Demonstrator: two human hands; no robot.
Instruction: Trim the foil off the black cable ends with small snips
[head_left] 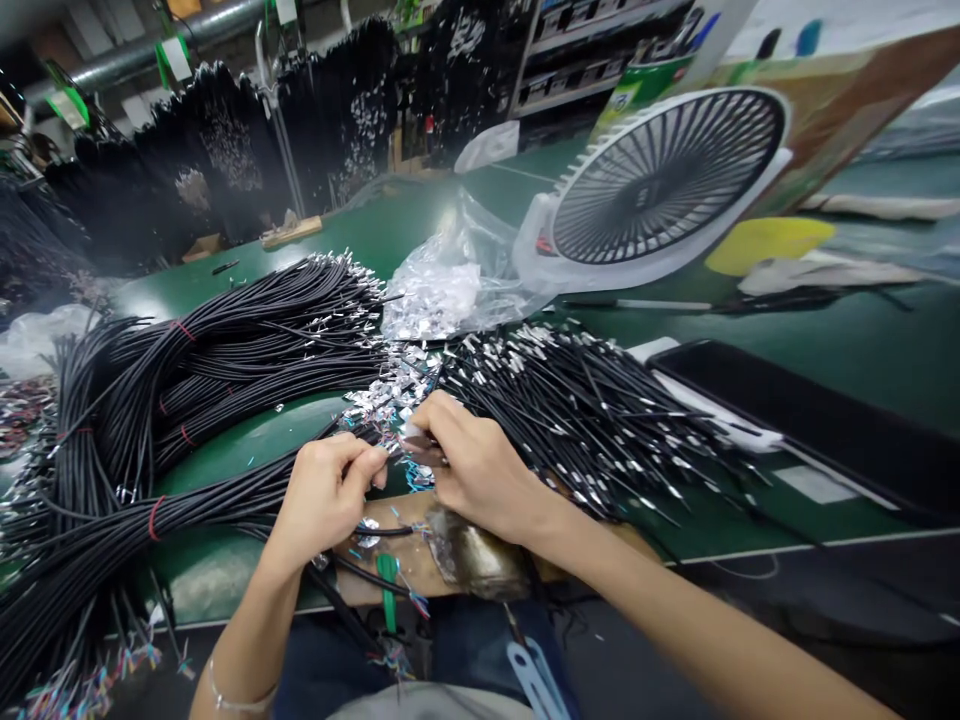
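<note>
My left hand (324, 497) and my right hand (469, 467) meet near the table's front edge, both with fingers pinched together. Between the fingertips I see thin coloured wire ends (411, 470) of a black cable and a small silver part, too small to name surely. A heap of small silver metal terminals (390, 388) lies just beyond my fingers. On the left lies a big bundle of black cables (210, 370) tied with red bands. To the right spreads a pile of black cables with metal ends (592, 410).
A clear plastic bag of silver parts (442, 285) sits behind the terminals. A white fan (660, 180) leans at the back right. A black tray (817, 420) lies at the right. A brown cardboard piece (409, 560) rests at the green table (862, 340) edge.
</note>
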